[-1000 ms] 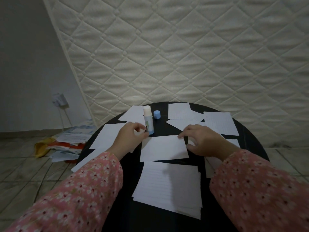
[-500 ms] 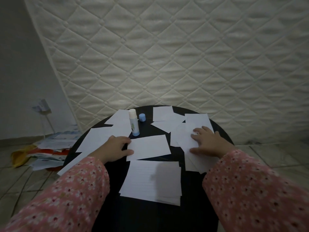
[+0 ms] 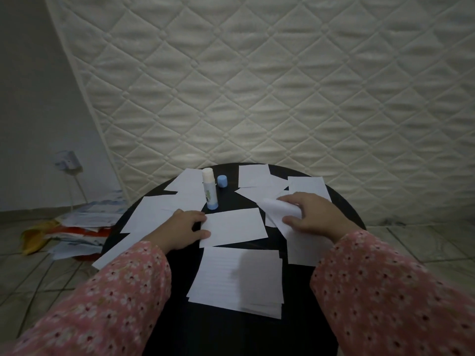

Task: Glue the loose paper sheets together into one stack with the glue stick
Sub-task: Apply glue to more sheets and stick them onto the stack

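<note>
Paper sheets (image 3: pixel 232 227), roughly ten thin white rectangles, are lying scattered over one round black counter (image 3: pixel 259 335), beside one uncapped glue stick (image 3: pixel 209 189) standing upright and its blue cap (image 3: pixel 222 181). Left hand (image 3: pixel 183 229) is pressing flat on the middle sheet's edge; right hand (image 3: pixel 312 214), fingers curled, is pinching one curling sheet (image 3: pixel 279 209)

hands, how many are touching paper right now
2: left hand rests on the middle sheet's left edge; right hand lifts a curled sheet at right.
</note>
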